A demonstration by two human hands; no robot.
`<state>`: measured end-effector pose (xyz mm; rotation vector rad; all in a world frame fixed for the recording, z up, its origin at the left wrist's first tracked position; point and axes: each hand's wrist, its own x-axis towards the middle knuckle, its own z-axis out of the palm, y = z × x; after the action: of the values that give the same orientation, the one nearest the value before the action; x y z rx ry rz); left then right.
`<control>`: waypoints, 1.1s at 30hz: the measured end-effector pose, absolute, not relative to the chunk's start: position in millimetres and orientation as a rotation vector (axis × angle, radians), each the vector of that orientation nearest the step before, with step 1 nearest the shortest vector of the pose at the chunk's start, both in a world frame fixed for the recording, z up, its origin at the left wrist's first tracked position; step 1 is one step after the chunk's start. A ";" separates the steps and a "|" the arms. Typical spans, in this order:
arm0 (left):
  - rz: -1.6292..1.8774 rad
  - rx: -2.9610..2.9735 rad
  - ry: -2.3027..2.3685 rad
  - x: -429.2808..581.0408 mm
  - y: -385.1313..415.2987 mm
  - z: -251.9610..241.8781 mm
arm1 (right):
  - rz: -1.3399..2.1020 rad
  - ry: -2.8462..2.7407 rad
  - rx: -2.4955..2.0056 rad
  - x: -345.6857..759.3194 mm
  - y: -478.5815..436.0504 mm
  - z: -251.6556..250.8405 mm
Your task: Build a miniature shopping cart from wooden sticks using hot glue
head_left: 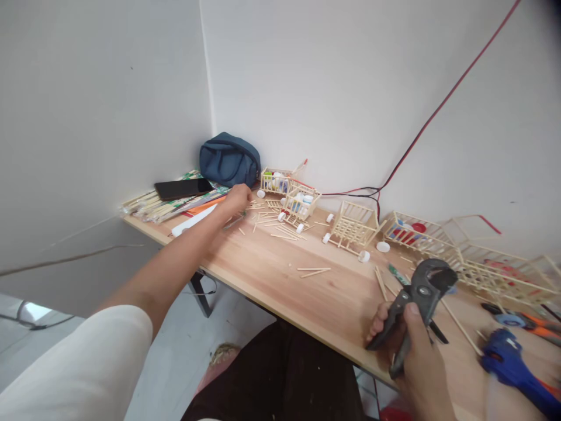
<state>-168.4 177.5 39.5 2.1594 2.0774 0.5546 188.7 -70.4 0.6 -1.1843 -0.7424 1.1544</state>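
My right hand (pixel 418 345) is closed around the handles of a grey pipe cutter (pixel 423 292), its curved jaw pointing up and away from me. My left hand (pixel 239 199) reaches to the far left of the table, beside a blue bag (pixel 230 159) and short cut wooden sticks (pixel 256 205). Its fingers curl downward, pressed together; whatever is between them is hidden. More short sticks (pixel 287 232) lie scattered right of this hand. Two loose sticks (pixel 314 270) rest mid-table.
Small stick-built carts (pixel 355 225) with white wheels line the wall, some holding bottle caps. A blue glue gun (pixel 508 356) lies at right near orange-handled pliers (pixel 539 324). Packed sticks (pixel 149 206) and a black phone (pixel 183 188) occupy the left end. Red-black cable (pixel 447 108) crosses the wall.
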 end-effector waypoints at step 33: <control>0.560 2.084 1.979 -155.6 199.9 36.0 | 1.198 -0.686 -1.173 190.1 -70.6 -1.6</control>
<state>-155.6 199.9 36.0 2.0845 1.9785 0.5596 190.1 -70.6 -1.6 -1.1731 -0.6864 1.1976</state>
